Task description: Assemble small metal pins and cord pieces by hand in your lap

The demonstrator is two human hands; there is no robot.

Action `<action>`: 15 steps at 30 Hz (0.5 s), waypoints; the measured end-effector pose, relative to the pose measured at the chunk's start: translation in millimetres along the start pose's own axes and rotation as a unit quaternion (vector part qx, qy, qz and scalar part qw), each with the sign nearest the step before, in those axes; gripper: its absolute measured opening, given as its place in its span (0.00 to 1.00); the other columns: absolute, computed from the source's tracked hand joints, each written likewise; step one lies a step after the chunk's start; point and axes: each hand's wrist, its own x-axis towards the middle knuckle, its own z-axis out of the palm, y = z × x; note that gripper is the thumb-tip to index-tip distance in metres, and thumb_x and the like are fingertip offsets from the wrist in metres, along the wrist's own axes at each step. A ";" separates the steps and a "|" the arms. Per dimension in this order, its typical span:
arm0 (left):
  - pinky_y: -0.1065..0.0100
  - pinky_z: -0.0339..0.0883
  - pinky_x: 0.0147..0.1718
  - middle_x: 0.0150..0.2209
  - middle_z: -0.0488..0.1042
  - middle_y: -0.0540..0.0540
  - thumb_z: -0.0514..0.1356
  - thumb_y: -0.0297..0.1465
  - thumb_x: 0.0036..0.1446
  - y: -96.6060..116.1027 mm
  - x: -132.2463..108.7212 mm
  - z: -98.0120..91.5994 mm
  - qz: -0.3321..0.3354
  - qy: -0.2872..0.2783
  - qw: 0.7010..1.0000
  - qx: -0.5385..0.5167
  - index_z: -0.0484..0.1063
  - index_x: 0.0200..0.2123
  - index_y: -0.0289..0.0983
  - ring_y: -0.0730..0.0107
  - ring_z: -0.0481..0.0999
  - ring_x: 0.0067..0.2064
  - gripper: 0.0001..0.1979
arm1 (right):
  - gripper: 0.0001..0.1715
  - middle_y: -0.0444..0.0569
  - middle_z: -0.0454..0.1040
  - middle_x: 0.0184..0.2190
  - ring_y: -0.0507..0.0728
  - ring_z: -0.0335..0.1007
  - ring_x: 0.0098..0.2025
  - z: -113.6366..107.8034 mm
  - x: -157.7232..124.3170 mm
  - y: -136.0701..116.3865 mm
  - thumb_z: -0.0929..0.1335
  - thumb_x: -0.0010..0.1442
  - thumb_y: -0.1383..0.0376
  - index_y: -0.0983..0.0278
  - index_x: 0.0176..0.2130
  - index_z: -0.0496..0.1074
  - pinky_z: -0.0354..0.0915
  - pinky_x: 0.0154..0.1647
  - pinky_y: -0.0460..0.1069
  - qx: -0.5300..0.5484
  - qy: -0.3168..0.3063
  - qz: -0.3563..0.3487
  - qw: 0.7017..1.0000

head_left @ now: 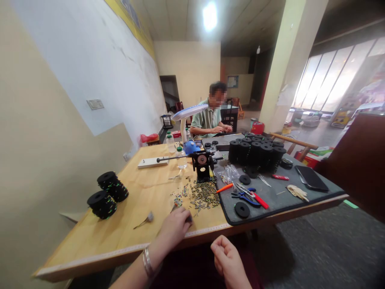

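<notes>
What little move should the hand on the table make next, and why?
Probably nudge the left hand a little forward and to the right, onto the pile of small pieces. Its fingertips rest on the wooden table just short of the pile's near edge, while the right hand is curled up below the table edge, touching nothing.

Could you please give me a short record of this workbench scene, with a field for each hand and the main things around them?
Left hand: rests on the wooden table near its edge, fingers curled, beside the scattered small pieces; grip contents unclear.
Right hand: curled shut, off the table, holding nothing visible.
Left of table: two black spools.
Centre: small black crank machine.
Grey mat: stacked black spools, blue-handled pliers, phone.
Far end: seated person.
</notes>
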 end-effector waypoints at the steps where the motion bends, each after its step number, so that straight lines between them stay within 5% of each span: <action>1: 0.66 0.63 0.38 0.34 0.74 0.45 0.56 0.25 0.54 -1.0 3.5 -0.7 0.001 0.000 1.000 0.006 0.72 0.30 0.38 0.62 0.72 0.37 0.05 | 0.31 0.28 0.46 0.09 0.43 0.34 0.12 -1.3 -0.3 1.1 0.72 0.43 0.41 0.60 0.24 0.57 0.35 0.13 0.42 0.007 0.008 0.001 1.000; 8: 0.58 0.59 0.44 0.38 0.75 0.42 0.63 0.32 0.51 14.0 18.7 -10.1 0.034 0.061 0.996 0.053 0.73 0.35 0.38 0.53 0.69 0.44 0.07 | 0.31 0.28 0.47 0.08 0.42 0.34 0.11 -3.4 -4.2 1.2 0.73 0.41 0.42 0.61 0.23 0.57 0.34 0.12 0.41 0.038 0.021 0.017 0.999; 15: 0.62 0.61 0.42 0.36 0.75 0.45 0.58 0.26 0.55 35.5 46.4 3.5 0.077 0.047 0.995 0.042 0.74 0.33 0.39 0.60 0.70 0.41 0.05 | 0.32 0.28 0.47 0.08 0.42 0.34 0.11 -5.0 -4.6 1.9 0.73 0.40 0.41 0.61 0.23 0.58 0.34 0.12 0.41 0.046 0.021 0.014 0.999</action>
